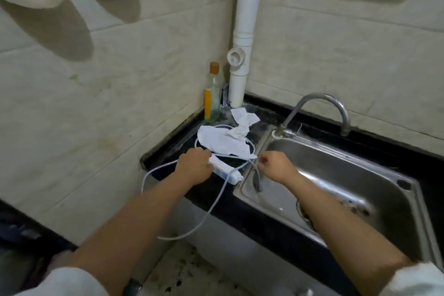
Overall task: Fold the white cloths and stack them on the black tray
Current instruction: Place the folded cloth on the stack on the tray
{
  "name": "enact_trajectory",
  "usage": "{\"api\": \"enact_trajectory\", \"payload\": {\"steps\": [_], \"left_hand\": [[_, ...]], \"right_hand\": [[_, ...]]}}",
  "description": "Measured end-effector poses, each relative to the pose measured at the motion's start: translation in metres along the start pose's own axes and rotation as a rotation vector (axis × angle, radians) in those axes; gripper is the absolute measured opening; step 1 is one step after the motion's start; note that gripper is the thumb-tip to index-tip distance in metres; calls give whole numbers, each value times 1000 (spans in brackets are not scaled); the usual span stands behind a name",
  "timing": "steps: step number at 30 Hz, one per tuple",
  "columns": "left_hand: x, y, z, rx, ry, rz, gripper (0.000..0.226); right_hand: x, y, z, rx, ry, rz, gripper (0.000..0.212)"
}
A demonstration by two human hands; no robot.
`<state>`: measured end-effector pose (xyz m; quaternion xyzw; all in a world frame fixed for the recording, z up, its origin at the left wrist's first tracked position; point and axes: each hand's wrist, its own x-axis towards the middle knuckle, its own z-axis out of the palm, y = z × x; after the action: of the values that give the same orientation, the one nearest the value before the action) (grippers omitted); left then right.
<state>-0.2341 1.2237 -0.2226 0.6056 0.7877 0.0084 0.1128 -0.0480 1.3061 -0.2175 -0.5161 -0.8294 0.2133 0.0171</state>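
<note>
First fold starting — left hand [195, 166] and right hand [276, 166] each pinch an edge of the white cloth [224, 143] over the black tray [249, 149]. Next: bring edges together evenly.

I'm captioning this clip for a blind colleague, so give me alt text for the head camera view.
A person's left hand grips a white power strip while the right hand pinches a corner of a crumpled white cloth lying on a round black tray on a dark countertop, beside a stainless steel sink. A second white cloth lies behind.
</note>
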Motion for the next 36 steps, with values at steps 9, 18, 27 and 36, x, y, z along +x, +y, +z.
{"api": "enact_trajectory", "payload": {"steps": [9, 18, 27, 36], "left_hand": [[93, -28, 42, -114, -142, -6, 39], [126, -51, 54, -174, -106, -47, 33], [164, -2, 61, -453, 11, -59, 68], [163, 89, 39, -445, 479, 538, 25]], "right_hand": [[130, -7, 53, 84, -100, -18, 37], [239, 18, 57, -350, -84, -5, 47], [220, 30, 8, 128, 178, -229, 21], [87, 93, -66, 239, 205, -107, 13]]}}
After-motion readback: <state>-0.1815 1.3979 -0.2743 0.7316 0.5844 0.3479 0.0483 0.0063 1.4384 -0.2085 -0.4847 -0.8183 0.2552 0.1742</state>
